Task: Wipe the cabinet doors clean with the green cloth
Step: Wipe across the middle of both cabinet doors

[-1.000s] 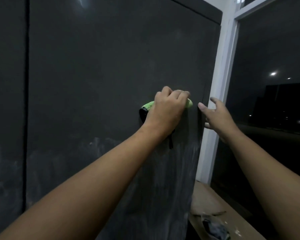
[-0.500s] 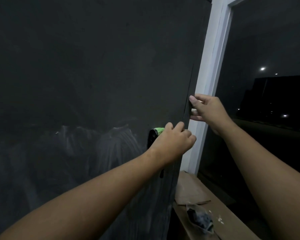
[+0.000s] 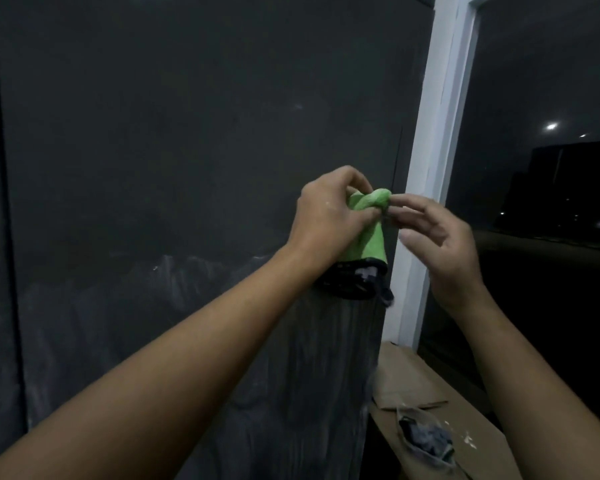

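Hands: left hand (image 3: 329, 216) raised in front of the door, fingers curled round the upper part of the green cloth (image 3: 368, 237), a soft fabric with a black bound lower edge. The cloth hangs down from this grip, its top bunched into a small knob above the knuckles. It is held in the air just before the right edge of the door; contact with the door cannot be judged.

Right hand (image 3: 440, 244) is beside it, fingers loosely spread and mostly straight. The forefinger tip reaches the knob of the cloth and the thumb is apart from it. The fingertips are blurred, and no closed pinch is visible.

Both forearms are bare.

Behind them is the flat, matt, dark grey cabinet door (image 3: 187, 133). Its lower half shows pale chalky streaks (image 3: 187, 289), its upper half an even dark tone. A vertical seam (image 3: 0, 168) at far left separates it from a neighbouring panel.

Right of the door stands an upright white painted frame post (image 3: 437, 133), then dark window glass (image 3: 551, 81) with small bright points of light.

At the foot of the post lies a flat brown cardboard sheet (image 3: 413, 386), with a crumpled clear plastic bag holding something dark (image 3: 426, 438) on it.
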`<state>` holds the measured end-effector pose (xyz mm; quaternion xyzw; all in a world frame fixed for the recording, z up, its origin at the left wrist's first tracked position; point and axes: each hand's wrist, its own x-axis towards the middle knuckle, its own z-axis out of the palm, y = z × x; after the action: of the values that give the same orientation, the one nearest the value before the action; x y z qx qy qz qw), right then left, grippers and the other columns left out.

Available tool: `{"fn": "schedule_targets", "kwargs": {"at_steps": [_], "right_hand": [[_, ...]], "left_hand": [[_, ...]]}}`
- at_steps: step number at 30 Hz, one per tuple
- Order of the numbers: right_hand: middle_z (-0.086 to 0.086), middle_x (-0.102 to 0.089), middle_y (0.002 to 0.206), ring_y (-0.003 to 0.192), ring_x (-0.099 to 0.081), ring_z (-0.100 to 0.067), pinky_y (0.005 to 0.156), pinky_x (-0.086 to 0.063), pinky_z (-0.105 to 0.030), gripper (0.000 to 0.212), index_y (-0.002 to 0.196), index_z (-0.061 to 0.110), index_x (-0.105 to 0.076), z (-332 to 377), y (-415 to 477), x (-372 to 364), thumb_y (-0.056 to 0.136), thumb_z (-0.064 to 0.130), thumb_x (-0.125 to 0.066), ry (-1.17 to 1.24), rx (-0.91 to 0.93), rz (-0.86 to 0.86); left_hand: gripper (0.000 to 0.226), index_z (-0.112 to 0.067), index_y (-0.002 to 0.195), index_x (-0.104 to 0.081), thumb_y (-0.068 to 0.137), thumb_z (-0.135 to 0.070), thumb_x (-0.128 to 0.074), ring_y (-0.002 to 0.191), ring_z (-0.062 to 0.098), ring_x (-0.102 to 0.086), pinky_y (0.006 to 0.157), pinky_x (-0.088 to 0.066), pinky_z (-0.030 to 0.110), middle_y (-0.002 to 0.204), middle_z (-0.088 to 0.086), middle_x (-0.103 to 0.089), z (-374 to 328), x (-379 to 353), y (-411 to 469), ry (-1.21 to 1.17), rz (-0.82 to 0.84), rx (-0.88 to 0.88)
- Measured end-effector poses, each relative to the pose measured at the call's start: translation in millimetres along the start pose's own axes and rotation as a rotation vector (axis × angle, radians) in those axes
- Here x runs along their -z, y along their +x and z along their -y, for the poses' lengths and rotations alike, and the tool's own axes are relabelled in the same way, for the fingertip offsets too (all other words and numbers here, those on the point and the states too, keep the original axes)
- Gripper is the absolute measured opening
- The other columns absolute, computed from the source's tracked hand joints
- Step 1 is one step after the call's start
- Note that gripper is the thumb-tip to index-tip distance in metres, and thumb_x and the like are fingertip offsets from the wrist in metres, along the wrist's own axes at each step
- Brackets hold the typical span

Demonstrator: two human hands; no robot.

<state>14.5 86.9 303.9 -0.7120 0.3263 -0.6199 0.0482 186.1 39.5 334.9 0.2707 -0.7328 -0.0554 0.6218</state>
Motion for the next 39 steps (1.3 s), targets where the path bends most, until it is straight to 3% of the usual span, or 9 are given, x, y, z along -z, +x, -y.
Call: {"fn": "schedule_targets", "kwargs": {"at_steps": [5,10,13,18,24,28,31,33,39], "right_hand": [[0.028,-0.041,0.142,0.129,-0.043,0.011,0.099,-0.044,-0.012,0.109,0.159,0.036,-0.014,9.5,-7.2,-21.8,0.075,0.05,-0.082,-0.161,-0.178,0.186],[-0.001,-0.011,0.165,0.151,-0.009,-0.022,0.123,-0.022,-0.049,0.106,0.161,0.022,-0.001,-18.9,-6.0,-40.5,0.087,0.026,-0.076,-0.626,-0.275,-0.016],[-0.007,-0.014,0.162,0.141,-0.016,-0.023,0.113,-0.027,-0.039,0.09,0.16,0.018,-0.01,-33.7,-9.9,-55.2,0.09,0.019,-0.066,-0.695,-0.131,-0.203],[0.001,-0.044,0.146,0.12,-0.041,-0.022,0.096,-0.023,-0.008,0.084,0.156,0.027,-0.032,-47.5,-11.3,-78.5,0.077,0.006,-0.052,-0.59,0.106,-0.243],[0.011,-0.047,0.14,0.115,-0.045,-0.022,0.093,-0.046,-0.043,0.072,0.145,0.034,-0.047,-48.4,-23.8,-91.2,0.075,0.03,-0.063,-0.595,0.26,-0.09],[0.006,-0.055,0.133,0.109,-0.049,-0.016,0.091,-0.046,-0.034,0.057,0.138,0.026,-0.059,-44.5,-30.7,-88.3,0.082,0.032,-0.063,-0.58,0.358,0.086],[0.004,-0.061,0.127,0.111,-0.053,-0.011,0.095,-0.045,-0.032,0.052,0.132,0.021,-0.064,-32.2,-17.7,-73.2,0.081,0.016,-0.069,-0.515,0.383,0.085],[0.001,-0.064,0.127,0.117,-0.056,-0.014,0.1,-0.046,-0.039,0.06,0.131,0.018,-0.065,-22.1,-4.0,-74.6,0.075,0.002,-0.075,-0.45,0.322,-0.043],[0.0,-0.067,0.121,0.107,-0.05,-0.003,0.096,-0.039,-0.017,0.052,0.125,0.014,-0.069,-8.0,-4.5,-129.9,0.073,0.015,-0.076,-0.485,0.447,-0.102]], "left_hand": [[0.025,-0.023,0.1,-0.076,0.077,-0.031,-0.083,0.091,0.005,-0.067,0.082,-0.058,0.03,0.099,-0.006,-0.072,-7.4,-3.9,7.2,0.016,0.022,0.003],[0.019,-0.016,0.101,-0.077,0.093,-0.021,-0.06,0.073,0.005,-0.065,0.071,-0.055,0.027,0.086,-0.002,-0.073,-17.2,4.2,-3.4,0.146,0.333,-0.139],[0.03,-0.02,0.112,-0.073,0.088,-0.01,-0.058,0.084,0.006,-0.066,0.08,-0.055,0.025,0.096,-0.004,-0.073,-10.4,27.7,-7.3,0.234,0.38,-0.218],[0.03,-0.018,0.115,-0.067,0.088,-0.011,-0.056,0.083,0.014,-0.066,0.076,-0.051,0.027,0.097,-0.003,-0.073,8.0,85.1,-14.1,0.446,0.191,-0.359],[0.03,-0.012,0.11,-0.068,0.083,-0.008,-0.055,0.093,0.018,-0.066,0.081,-0.045,0.023,0.099,0.001,-0.072,25.9,131.5,-24.8,0.608,0.161,-0.438],[0.035,-0.007,0.112,-0.068,0.081,-0.003,-0.054,0.116,0.029,-0.062,0.109,-0.019,0.004,0.104,0.008,-0.073,32.1,144.4,-33.1,0.669,0.293,-0.459],[0.045,-0.013,0.121,-0.064,0.08,-0.004,-0.049,0.124,0.026,-0.059,0.116,-0.034,0.038,0.113,0.005,-0.072,31.1,154.9,-36.0,0.744,0.272,-0.474],[0.05,-0.014,0.124,-0.061,0.077,-0.003,-0.046,0.12,0.021,-0.063,0.119,-0.017,0.059,0.112,0.002,-0.072,31.7,164.2,-37.4,0.798,0.223,-0.49],[0.054,-0.019,0.127,-0.056,0.077,-0.001,-0.054,0.126,0.02,-0.058,0.114,0.004,0.071,0.115,-0.001,-0.071,40.5,187.2,-45.7,0.849,0.197,-0.475]]}}
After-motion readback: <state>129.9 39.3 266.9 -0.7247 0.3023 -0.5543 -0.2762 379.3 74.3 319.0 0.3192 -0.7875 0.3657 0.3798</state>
